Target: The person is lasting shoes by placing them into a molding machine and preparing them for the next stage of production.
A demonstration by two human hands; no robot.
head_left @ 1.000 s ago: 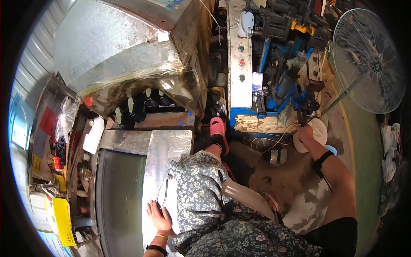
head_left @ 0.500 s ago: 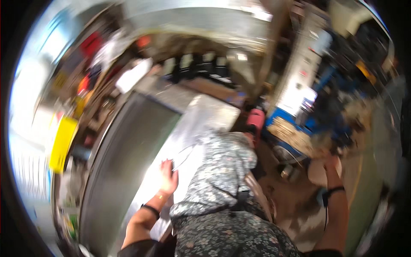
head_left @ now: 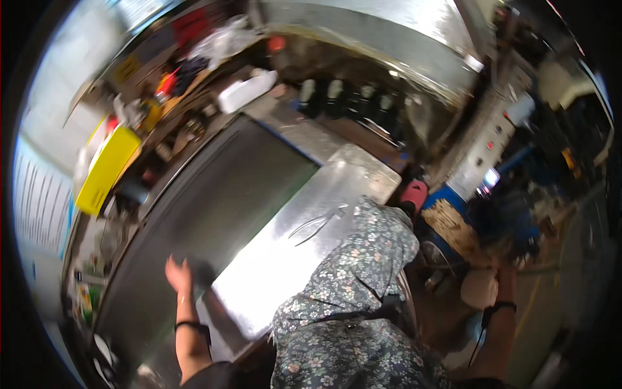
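Observation:
My left hand (head_left: 179,273) is over the left part of a dark grey mat (head_left: 227,181), fingers stretched and thumb apart, with nothing in it. Beside the mat lies a shiny metal plate (head_left: 278,259). On that plate rest slim pliers (head_left: 317,223) with long curved handles spread apart, away from both hands. Out at the right, low beside the bench, my right hand (head_left: 504,275) is dim and blurred. It is nearest to a pale rounded object (head_left: 479,288); whether it touches or grips that, I cannot make out.
A yellow box (head_left: 107,170) and a white container (head_left: 247,91) line the cluttered back left. Several dark bottle-like items (head_left: 346,100) stand behind the plate. A pink-and-black object (head_left: 414,192) sits at the plate's right corner, near a blue-edged bin (head_left: 448,223) of pale scraps.
My left hand has moved left, off the metal plate and over the dark mat. The pliers now show fully on the plate. The whole view has turned and shifted.

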